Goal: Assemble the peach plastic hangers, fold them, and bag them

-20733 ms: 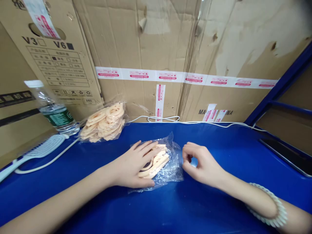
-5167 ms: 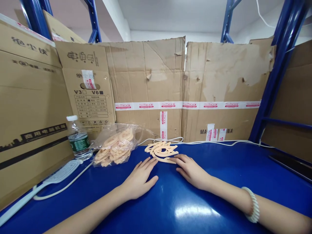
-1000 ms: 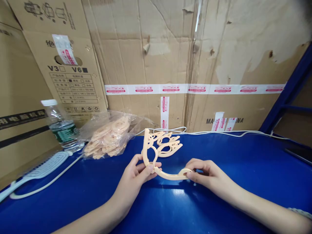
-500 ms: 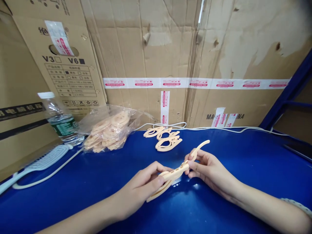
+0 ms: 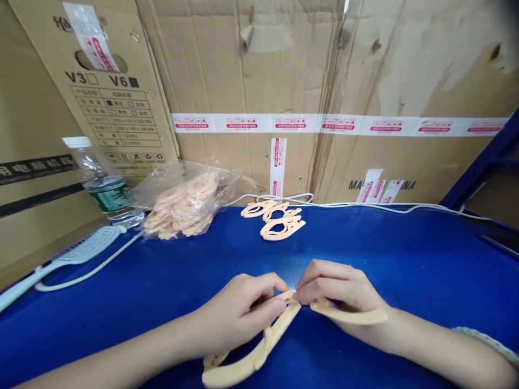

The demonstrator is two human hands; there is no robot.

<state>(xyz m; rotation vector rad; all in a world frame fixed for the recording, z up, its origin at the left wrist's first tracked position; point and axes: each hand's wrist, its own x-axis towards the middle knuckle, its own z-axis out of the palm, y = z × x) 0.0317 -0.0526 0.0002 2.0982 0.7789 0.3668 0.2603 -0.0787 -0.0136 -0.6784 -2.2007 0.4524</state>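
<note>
Head view: over a glossy blue tabletop [image 5: 170, 270], the left hand [image 5: 247, 310] has thumb and fingers closed on a pale peach, curved plastic folding frame [image 5: 271, 341], while the right hand [image 5: 344, 294] pinches its end, a matching curved plastic arm [image 5: 351, 315] jutting toward the wrist — whether they join is hidden. Uneven twisting could strain the thin plastic; a slack left pinch might let it slip.

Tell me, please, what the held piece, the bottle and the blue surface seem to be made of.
Held piece: probably satin plastic, with smooth, moulded-looking curves. Bottle: likely glossy plastic, its wall transparent. Blue surface: glossy, reflecting light; painted metal or plastic, unclear which.
</note>
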